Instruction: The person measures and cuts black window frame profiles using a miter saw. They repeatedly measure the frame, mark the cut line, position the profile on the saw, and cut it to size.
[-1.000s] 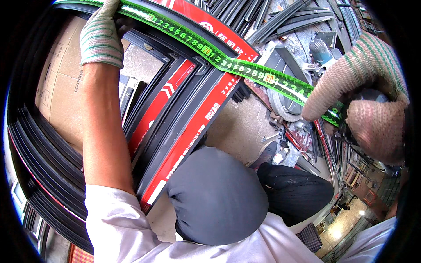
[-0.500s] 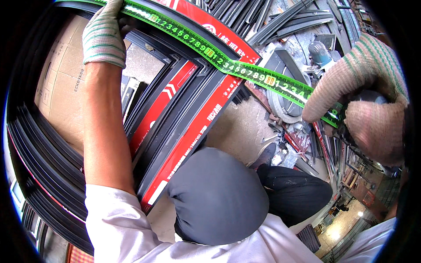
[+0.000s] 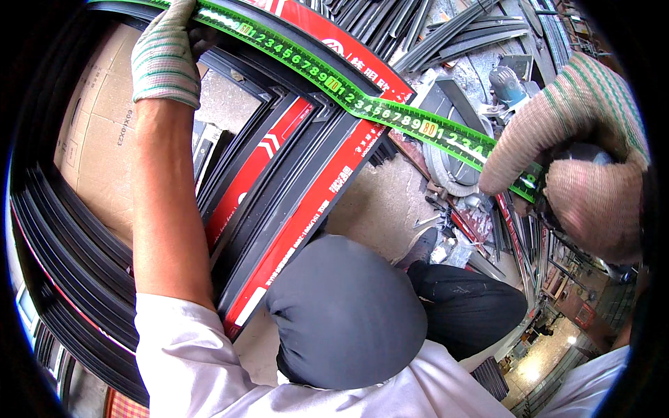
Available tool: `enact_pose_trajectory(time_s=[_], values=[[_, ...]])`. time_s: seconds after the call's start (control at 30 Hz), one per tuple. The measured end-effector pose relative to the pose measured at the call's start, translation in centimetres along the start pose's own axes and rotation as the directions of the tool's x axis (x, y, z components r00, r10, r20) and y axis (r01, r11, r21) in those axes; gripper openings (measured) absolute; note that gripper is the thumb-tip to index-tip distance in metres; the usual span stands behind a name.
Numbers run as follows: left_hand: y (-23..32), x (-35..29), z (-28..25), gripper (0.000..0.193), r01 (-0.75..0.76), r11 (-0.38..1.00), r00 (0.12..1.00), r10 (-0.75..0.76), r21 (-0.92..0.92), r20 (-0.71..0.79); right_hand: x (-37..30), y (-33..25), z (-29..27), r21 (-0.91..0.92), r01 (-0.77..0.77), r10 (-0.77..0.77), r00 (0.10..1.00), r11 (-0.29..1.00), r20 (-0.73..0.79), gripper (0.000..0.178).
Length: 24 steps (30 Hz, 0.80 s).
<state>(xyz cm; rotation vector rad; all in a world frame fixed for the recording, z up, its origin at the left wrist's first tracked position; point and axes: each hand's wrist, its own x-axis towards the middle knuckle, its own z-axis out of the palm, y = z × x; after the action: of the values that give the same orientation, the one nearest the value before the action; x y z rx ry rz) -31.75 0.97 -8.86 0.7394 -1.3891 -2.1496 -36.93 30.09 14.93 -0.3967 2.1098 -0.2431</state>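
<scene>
A bright green tape measure blade (image 3: 293, 59) runs along the upper bar of a dark frame (image 3: 362, 70) with red printed film on it. Past the frame's corner the blade slopes down to the right. My right hand (image 3: 585, 153), in a striped knit glove, is closed round the tape measure's dark case, which is mostly hidden by the fingers. At the upper left my gloved left hand (image 3: 167, 59) is closed over the blade and the frame bar; its fingertips are partly out of sight. The frame's side bar (image 3: 306, 230) slants down beside my knee.
Cardboard (image 3: 97, 139) lies inside the frame, and curved-looking black profiles (image 3: 77, 279) stack along the left. A blue-grey power tool (image 3: 509, 83) stands at the upper right. Loose dark strips (image 3: 481, 35) and offcuts (image 3: 453, 230) litter the floor. My bent knee (image 3: 348, 313) is close in front.
</scene>
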Motion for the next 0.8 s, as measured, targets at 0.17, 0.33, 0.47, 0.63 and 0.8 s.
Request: enact_pose_trajectory(time_s=[0.17, 0.33, 0.47, 0.63, 0.8], values=[[0.0, -0.5, 0.3, 0.023, -0.03, 1.0, 1.0, 0.03, 0.0, 0.002, 0.1, 0.0, 0.0, -0.011, 0.008, -0.008, 1.0, 1.0, -0.002, 0.025], [-0.4, 0.0, 0.0, 0.024, -0.019, 0.999, 1.0, 0.019, -0.029, -0.016, 0.1, -0.1, 0.0, -0.023, 0.018, -0.018, 1.0, 1.0, -0.006, 0.025], [-0.4, 0.0, -0.1, 0.024, -0.018, 1.0, 1.0, 0.018, -0.023, 0.004, 0.1, -0.1, 0.0, -0.033, 0.025, -0.025, 1.0, 0.999, -0.008, 0.024], [-0.3, -0.4, 0.4, 0.024, -0.03, 0.999, 0.999, 0.029, -0.015, -0.015, 0.1, -0.1, 0.1, -0.043, 0.03, -0.03, 0.999, 0.999, -0.011, 0.024], [-0.2, 0.1, -0.1, 0.024, 0.0, 0.999, 1.0, 0.0, -0.037, 0.013, 0.2, -0.2, 0.1, -0.054, 0.04, -0.04, 0.999, 0.998, -0.012, 0.024]])
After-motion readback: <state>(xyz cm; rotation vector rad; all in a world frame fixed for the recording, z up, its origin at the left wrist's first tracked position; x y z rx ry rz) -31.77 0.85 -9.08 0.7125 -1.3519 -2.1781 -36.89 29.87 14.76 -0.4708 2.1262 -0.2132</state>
